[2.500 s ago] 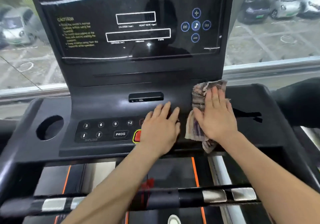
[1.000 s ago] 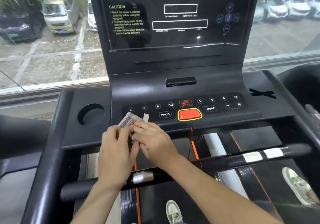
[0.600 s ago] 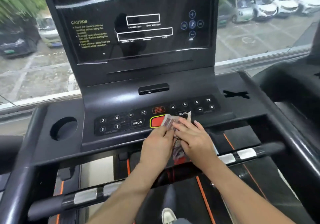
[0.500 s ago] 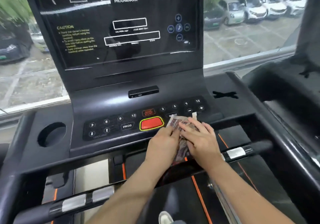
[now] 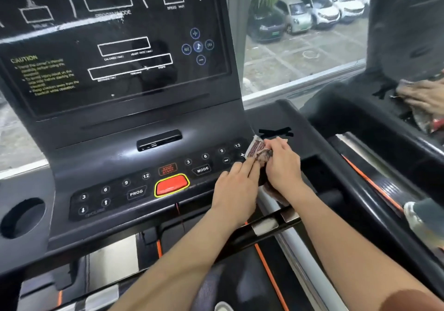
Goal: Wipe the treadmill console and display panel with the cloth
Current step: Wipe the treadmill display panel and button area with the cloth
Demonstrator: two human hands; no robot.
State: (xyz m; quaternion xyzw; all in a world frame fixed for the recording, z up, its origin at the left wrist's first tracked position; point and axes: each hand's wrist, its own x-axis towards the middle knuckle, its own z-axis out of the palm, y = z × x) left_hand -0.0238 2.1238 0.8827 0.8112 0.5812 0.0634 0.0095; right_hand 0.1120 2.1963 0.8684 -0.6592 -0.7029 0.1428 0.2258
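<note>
The black treadmill console (image 5: pixel 149 157) carries a row of buttons and a red stop button (image 5: pixel 171 185). Above it rises the dark display panel (image 5: pixel 115 46), marked with white smears. A patterned cloth (image 5: pixel 256 147) lies bunched at the right end of the button row, near the plus and minus keys. My right hand (image 5: pixel 283 164) grips the cloth with curled fingers, and part of it hangs below that hand. My left hand (image 5: pixel 236 190) sits just left of it, fingers stretched out and touching the cloth's lower edge.
A round cup holder (image 5: pixel 21 217) is sunk in the console's left wing. A handlebar (image 5: pixel 264 225) crosses under my forearms. On the neighbouring treadmill at the right, another person's hand (image 5: pixel 427 97) holds a cloth, and a shoe (image 5: pixel 422 219) shows lower down. Behind is a window over parked cars.
Both hands carried the cloth along the button row, from its left end past the red button to the right end. The view swung left with them.
</note>
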